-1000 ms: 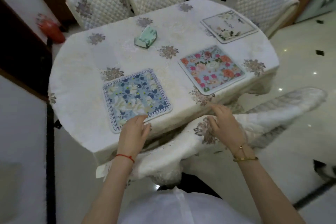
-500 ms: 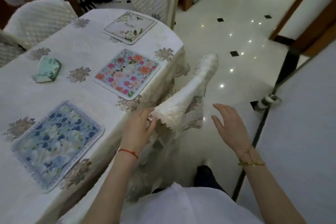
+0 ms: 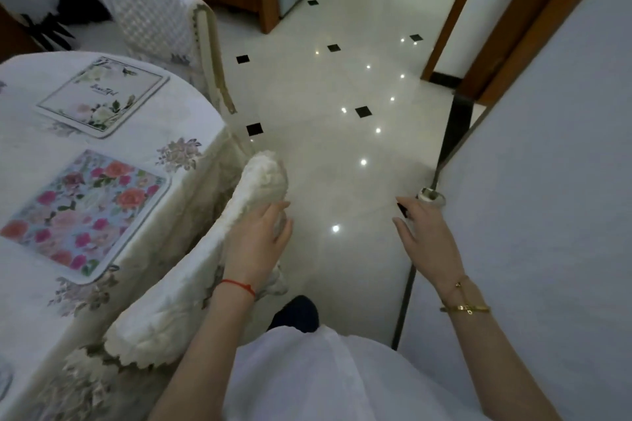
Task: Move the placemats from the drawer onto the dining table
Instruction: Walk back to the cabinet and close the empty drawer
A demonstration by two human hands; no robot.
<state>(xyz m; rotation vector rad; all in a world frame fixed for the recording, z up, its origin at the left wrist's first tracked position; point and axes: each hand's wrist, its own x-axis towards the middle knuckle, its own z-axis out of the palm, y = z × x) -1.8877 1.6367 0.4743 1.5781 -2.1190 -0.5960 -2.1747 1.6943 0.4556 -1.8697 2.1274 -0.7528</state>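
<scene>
Two placemats lie flat on the dining table [image 3: 191, 133], which fills the left side of the view. The pink rose placemat [image 3: 85, 212] sits at about nine o'clock from the centre of the frame, close to the table's near edge. The white floral placemat [image 3: 102, 97] lies apart from it, toward ten o'clock, nearer the table's rounded end. A sliver of something patterned shows at the bottom left corner, too cut off to name.

Both hands carry nothing. The left hand [image 3: 256, 239] rests with relaxed, nearly straight fingers on the top of the covered chair back [image 3: 239, 215] that leans out from the table at the centre of the frame. The right hand [image 3: 427, 236] hangs free at about three o'clock, fingers loosely spread, touching nothing, just beside the pale wall [image 3: 547, 181].

As a judgement, the placing step looks finished for these mats, and the person seems to be facing away from the table, along the glossy tiled floor [image 3: 342, 147] toward twelve o'clock. If more mats remain, the next move calls for walking to the drawer, opening it and lifting one out with a flat grip so it does not bend.

The drawer is not in view, so what it holds cannot be told. No other container shows. A second quilted chair [image 3: 160, 14] stands at eleven o'clock beyond the table.
</scene>
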